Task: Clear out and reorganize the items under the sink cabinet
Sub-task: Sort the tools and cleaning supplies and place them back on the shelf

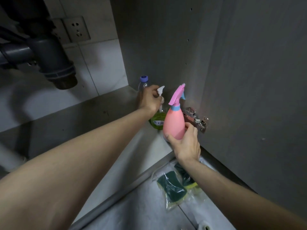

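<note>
Bare forearms, two, reaching from the near edge into the under-sink cabinet.

Right hand (pixel 186 145): fingers (pixel 191 128) curled round the lower body of a pink pear-shaped plastic spray bottle with a blue collar and a violet-pink trigger head (pixel 174 123); thumb on its near left side, bottle upright with the nozzle pointing up and away.

Left hand (pixel 149 100): fingers curled about the white pump top of a clear bottle of green liquid (pixel 157 121), which stands on the grey cabinet floor (pixel 99 117) directly below that hand and just left of the pink bottle.

Clear plastic bottle with a purple screw cap (pixel 143 82): upright, immediately beyond the left fingers, in the rear corner.

Metal door hinge (pixel 196 119): on the grey side panel (pixel 249 80), just right of the right fingers.

Clear plastic packet of dark green and yellow scouring sponges (pixel 172 188): lying outside the cabinet, below the right wrist, nearer the camera than either hand.

Dark grey plastic drain pipe with trap (pixel 49 55): overhead, well left of the left hand.

White wall socket (pixel 77 29): on the tiled rear wall, above the pipe.
</note>
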{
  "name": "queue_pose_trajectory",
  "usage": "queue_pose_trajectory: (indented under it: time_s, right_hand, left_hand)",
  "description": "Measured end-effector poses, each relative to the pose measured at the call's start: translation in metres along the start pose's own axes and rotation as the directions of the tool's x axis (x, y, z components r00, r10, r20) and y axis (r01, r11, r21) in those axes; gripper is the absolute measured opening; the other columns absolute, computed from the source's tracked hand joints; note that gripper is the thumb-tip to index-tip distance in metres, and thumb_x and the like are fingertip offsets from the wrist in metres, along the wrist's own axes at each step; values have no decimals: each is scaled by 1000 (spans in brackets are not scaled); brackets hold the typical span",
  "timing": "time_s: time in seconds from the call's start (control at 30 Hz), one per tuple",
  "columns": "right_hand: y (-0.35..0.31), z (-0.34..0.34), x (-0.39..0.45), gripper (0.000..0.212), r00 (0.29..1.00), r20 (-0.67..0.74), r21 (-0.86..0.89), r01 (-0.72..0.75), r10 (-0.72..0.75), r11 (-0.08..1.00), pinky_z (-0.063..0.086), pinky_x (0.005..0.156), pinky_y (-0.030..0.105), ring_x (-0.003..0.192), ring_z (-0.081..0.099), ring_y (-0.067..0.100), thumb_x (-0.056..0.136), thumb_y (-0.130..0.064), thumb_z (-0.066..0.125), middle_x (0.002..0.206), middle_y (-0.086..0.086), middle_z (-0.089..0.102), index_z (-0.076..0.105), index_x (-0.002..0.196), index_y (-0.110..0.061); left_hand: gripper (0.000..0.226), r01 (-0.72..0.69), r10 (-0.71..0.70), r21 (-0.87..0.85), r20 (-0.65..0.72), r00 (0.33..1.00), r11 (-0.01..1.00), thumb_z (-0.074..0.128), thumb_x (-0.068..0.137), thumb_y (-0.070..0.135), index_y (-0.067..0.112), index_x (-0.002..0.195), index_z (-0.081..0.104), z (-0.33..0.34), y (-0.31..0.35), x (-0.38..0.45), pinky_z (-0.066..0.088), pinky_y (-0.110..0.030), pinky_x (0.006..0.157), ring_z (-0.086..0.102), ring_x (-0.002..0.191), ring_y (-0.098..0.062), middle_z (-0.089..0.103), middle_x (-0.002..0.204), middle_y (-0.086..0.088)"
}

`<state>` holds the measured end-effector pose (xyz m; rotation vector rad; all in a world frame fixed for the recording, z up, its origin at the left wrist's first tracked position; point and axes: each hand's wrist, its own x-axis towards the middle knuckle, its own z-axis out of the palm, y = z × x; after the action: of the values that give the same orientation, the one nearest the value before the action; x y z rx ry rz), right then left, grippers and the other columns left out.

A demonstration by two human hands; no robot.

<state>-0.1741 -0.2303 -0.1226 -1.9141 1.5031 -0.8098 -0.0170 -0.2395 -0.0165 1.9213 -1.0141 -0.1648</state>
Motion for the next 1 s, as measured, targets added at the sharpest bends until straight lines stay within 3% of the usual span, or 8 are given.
queue_pose_trajectory:
  time_s: [0.1, 0.2, 0.27, 0.37, 0.53, 0.67, 0.8, 1.0]
  right_hand:
    - [11, -10, -4, 83, 996, 56, 40, 71, -73, 997, 54, 80, 42, 104, 65, 27, 73, -58, 78, 132, -2, 48, 39, 139, -26]
    - [29, -29, -14, 64, 983, 97, 72, 150, -157, 986, 55, 79, 40, 95, 65, 14, 77, -52, 77, 123, -11, 55, 46, 130, -33]
    - [46, -44, -22, 45, 965, 141, -10, 223, -219, 975, 53, 81, 37, 100, 61, 12, 83, -47, 73, 113, -14, 59, 53, 121, -34]
    - [72, -61, -37, 35, 906, 329, -203, 344, -267, 917, 48, 87, 36, 112, 53, 15, 90, -45, 67, 117, -9, 59, 58, 119, -28]
    - [91, -67, -57, 53, 822, 522, -367, 458, -229, 810, 46, 96, 37, 117, 46, 20, 91, -56, 59, 129, -1, 51, 51, 131, -24]
    - [88, -58, -62, 70, 863, 478, -450, 401, -164, 798, 43, 97, 37, 124, 44, 24, 84, -70, 57, 131, 4, 50, 50, 132, -20]
    - [87, -48, -59, 80, 893, 444, -483, 304, -70, 821, 46, 98, 40, 124, 44, 24, 76, -76, 60, 129, 3, 49, 48, 129, -18]
    - [108, -53, -55, 51, 928, 371, -354, 160, -19, 922, 39, 79, 30, 111, 55, 23, 76, -37, 78, 120, 0, 47, 51, 117, -25]
  left_hand:
    - [32, 38, -36, -59, 34, 999, 998, 72, 85, 12, 17, 116, 65, -6, -3, -13, 48, -21, 75, 62, 86, -14, 67, 95, 6]
    - [41, 50, -51, -96, -8, 999, 994, 67, 87, 8, 15, 126, 61, -14, -8, -38, 48, -14, 71, 63, 80, -8, 62, 104, 4]
    - [39, 35, -37, -104, -14, 999, 994, 64, 86, 4, 16, 123, 63, -17, -13, -67, 46, -8, 63, 58, 71, 0, 63, 103, 4]
    - [29, 29, -23, -97, 63, 998, 995, 63, 85, 7, 28, 104, 66, -14, -28, -130, 52, -22, 70, 61, 69, -4, 67, 89, 8]
    - [12, 130, -229, 274, 369, 901, 953, 59, 86, 24, 30, 92, 68, 5, -66, -223, 56, -35, 82, 67, 89, -20, 72, 91, 6]
    - [32, 60, -297, 445, 486, 822, 893, 52, 90, 37, 39, 120, 63, 20, -78, -245, 55, -37, 83, 64, 105, -30, 65, 116, 1]
    - [34, 74, -350, 517, 460, 816, 853, 49, 94, 50, 30, 114, 67, 42, -86, -235, 53, -34, 83, 63, 106, -31, 59, 125, -5]
    - [43, 96, -367, 564, 391, 844, 820, 53, 91, 57, 25, 120, 50, 71, -96, -238, 50, -41, 90, 54, 113, -32, 36, 128, -9]
